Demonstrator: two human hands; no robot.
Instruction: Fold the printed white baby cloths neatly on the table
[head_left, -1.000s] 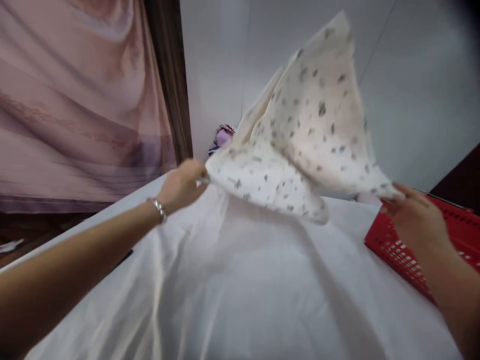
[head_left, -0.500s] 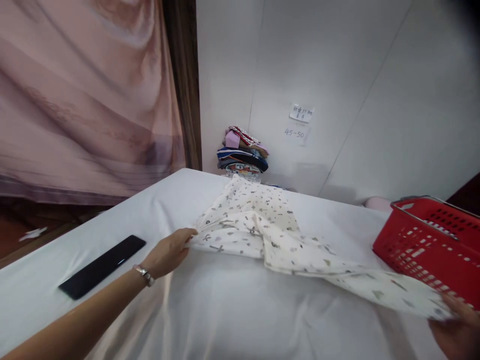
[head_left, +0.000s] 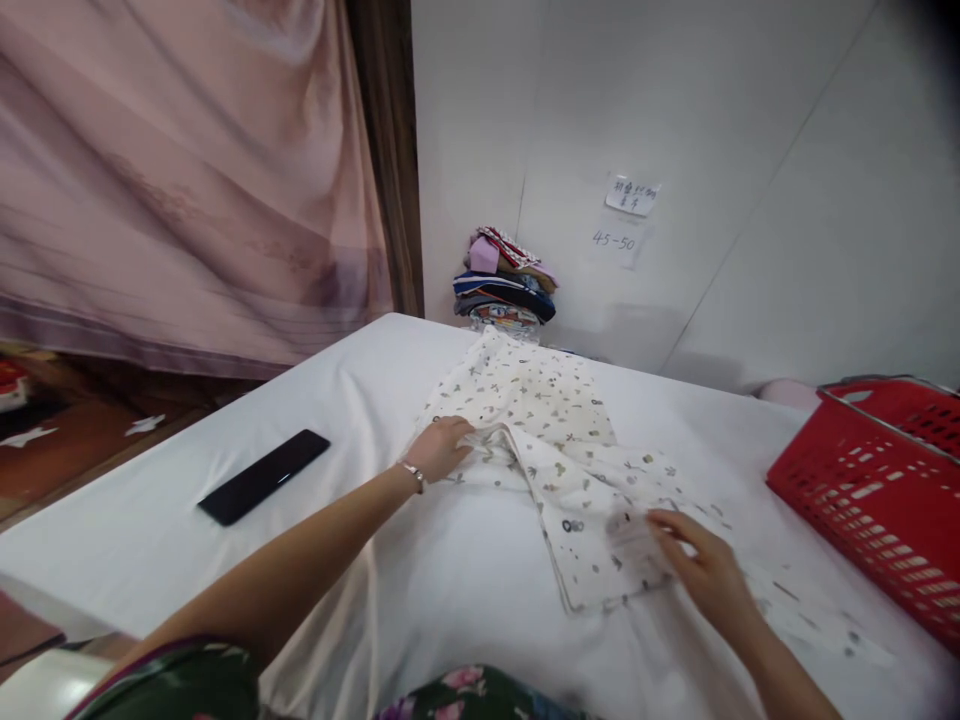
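A white garment (head_left: 540, 395) with a small scattered print lies spread and partly folded on the white-covered table. My left hand (head_left: 442, 448), with a bracelet at the wrist, is closed at the garment's left side, its fingertips on a raised fold. At the near right part, my right hand (head_left: 705, 565) pinches the cloth between thumb and fingers, slightly blurred. A folded-over flap of the garment hangs toward me between the hands. One long end of it trails off to the right, beneath my right forearm.
A black phone-like slab (head_left: 264, 477) lies on the table (head_left: 352, 590) at left. The red basket (head_left: 870, 490) stands at the right edge. Behind the table rises a stack of folded clothes (head_left: 504, 285), against a wall with paper labels (head_left: 630, 195). A pink curtain (head_left: 187, 170) hangs at left.
My right hand has come left and inward from the far right end of the garment, which now lies on the table. My left hand has shifted right on the cloth. The view has shifted too.
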